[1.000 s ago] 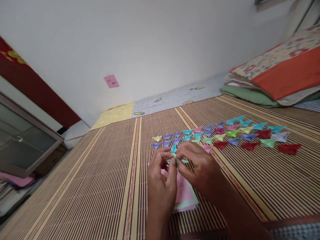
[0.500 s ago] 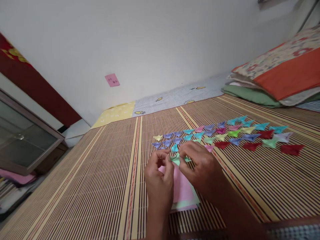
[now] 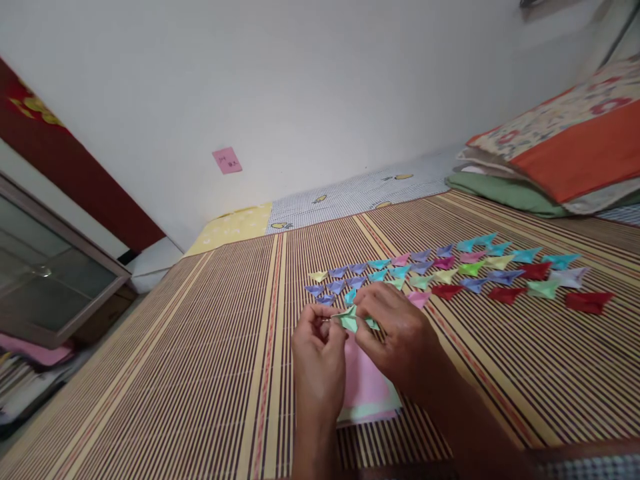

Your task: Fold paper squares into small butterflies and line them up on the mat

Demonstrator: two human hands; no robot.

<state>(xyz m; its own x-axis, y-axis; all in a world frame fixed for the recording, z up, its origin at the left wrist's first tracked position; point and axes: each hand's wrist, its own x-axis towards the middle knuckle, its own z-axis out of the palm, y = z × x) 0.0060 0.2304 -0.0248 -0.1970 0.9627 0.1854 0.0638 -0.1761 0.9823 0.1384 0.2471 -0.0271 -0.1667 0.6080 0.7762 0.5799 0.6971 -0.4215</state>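
Observation:
A small light green folded paper (image 3: pixel 350 321) is pinched between both hands, just above a stack of paper sheets. My left hand (image 3: pixel 320 350) grips its left end between thumb and fingers. On its right side, my right hand (image 3: pixel 397 327) holds it with bent fingers that hide part of it. Below the hands lies the stack with a pink sheet (image 3: pixel 367 380) on top and green edges showing. Beyond them, several folded paper pieces in blue, red, yellow, green and pink, such as a dark red one (image 3: pixel 589 302), stand in rows on the striped mat (image 3: pixel 225 353).
Folded cushions and bedding (image 3: pixel 580 160) are piled at the back right. A pink note (image 3: pixel 227 161) is on the wall behind. At the left stands a glass-fronted cabinet (image 3: pixel 45 267). A yellow cloth (image 3: pixel 235 223) borders the mat's far edge.
My left hand's fingers have closed in nearer the green paper, and more of the paper shows between the hands. The view has shifted slightly.

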